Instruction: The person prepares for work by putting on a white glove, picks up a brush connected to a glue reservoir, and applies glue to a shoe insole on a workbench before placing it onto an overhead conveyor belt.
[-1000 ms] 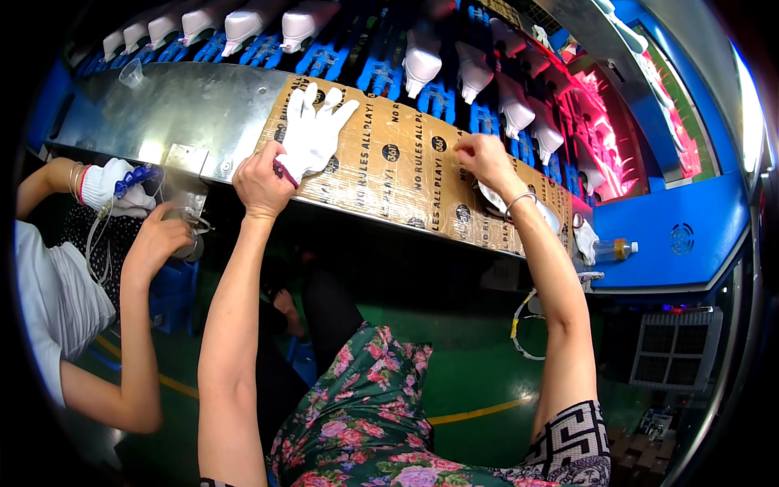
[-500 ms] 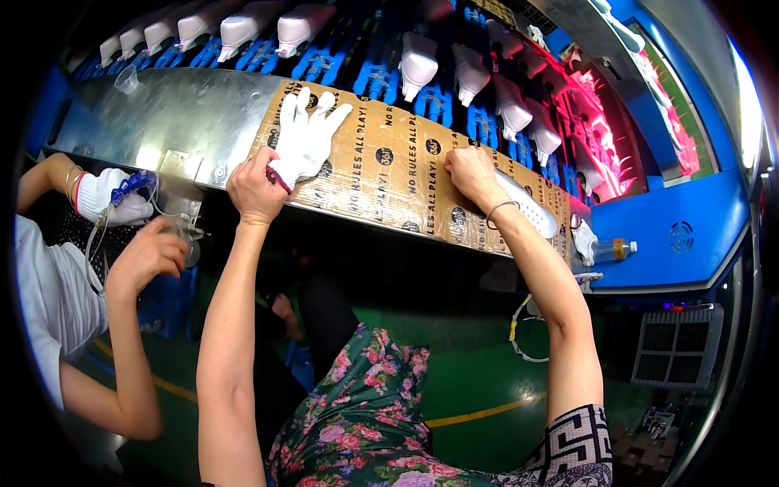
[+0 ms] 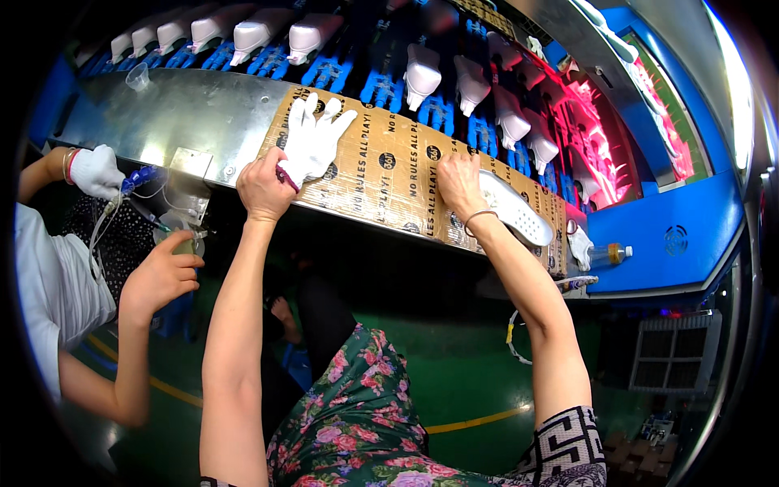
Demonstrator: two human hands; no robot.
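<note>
The white glove point(image 3: 315, 144) lay flat on the left part of the brown cardboard sheet point(image 3: 385, 191), which covered much of the metal counter point(image 3: 207, 101). Its long axis ran away from the person and leaned a little to the right: the purple cuff point(image 3: 287, 178) was at the near edge, and the spread fingers pointed toward the machine. The left hand point(image 3: 266, 187) grasped the cuff and hid part of it. The right hand point(image 3: 461, 185) was clenched over the cardboard, well apart from the glove; whether anything was pinched inside it could not be told.

Just beside the right hand lay a pale, perforated insole point(image 3: 518, 209), its long axis slanting from far left to near right, with the right wrist next to its near-left edge. Beyond the counter, a row of white shoe-like forms point(image 3: 422, 75) on blue holders point(image 3: 381, 89) closed off the far side. At the right end were a crumpled white cloth point(image 3: 579, 245) and a clear bottle point(image 3: 608, 255) lying on its side, near a blue panel point(image 3: 649, 235). A clear cup point(image 3: 139, 77) was at the far left. A co-worker's gloved hand point(image 3: 97, 171) and bare hand point(image 3: 165, 280) were beyond the left forearm.
</note>
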